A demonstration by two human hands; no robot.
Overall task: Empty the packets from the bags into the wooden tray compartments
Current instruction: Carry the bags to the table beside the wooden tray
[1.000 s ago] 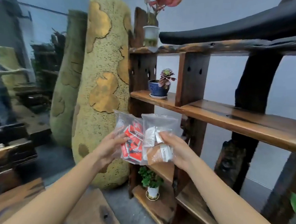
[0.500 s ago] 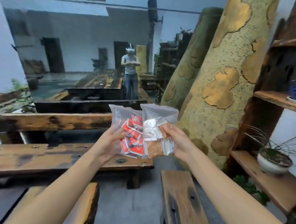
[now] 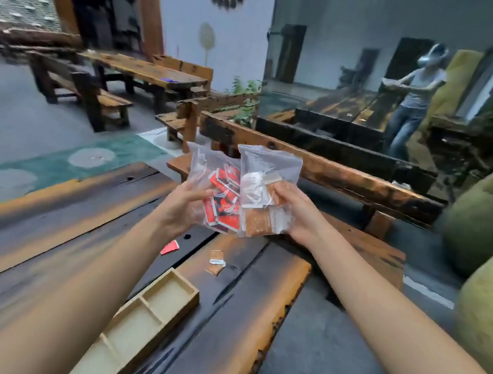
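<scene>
Your left hand (image 3: 184, 208) and right hand (image 3: 297, 212) each gripped a sealed bag; next, open one above the wooden tray (image 3: 145, 323) below.

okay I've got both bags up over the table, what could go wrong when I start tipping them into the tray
1. Both bags are held up beyond the far end of the wooden tray, not over it; tipped from here, packets would probably land on the table, like the red packet and brown packet already loose there.
2. With the left hand and right hand each holding a bag, neither is free to open one.
</scene>
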